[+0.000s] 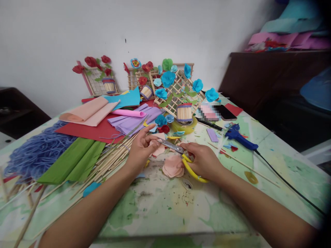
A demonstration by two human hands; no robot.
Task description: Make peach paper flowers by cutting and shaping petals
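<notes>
My right hand (200, 158) is closed around the yellow handles of a pair of scissors (170, 145), whose blades point left toward my other hand. Between the thumb and fingers of my left hand (141, 146) is a peach paper piece (158, 148), beside the blade tips. Its index finger stretches out above the blades. Just below the scissors, a peach paper flower shape (172, 166) with layered petals lies on the table. More peach scraps lie partly hidden behind the blades.
Bamboo sticks (111, 160), green paper (69, 162) and blue yarn (38, 150) lie at left. Lattice frames with paper flowers (168, 79) stand behind. At right are a blue glue gun (240, 136) with its cord, a phone (226, 113) and a tape roll (184, 127).
</notes>
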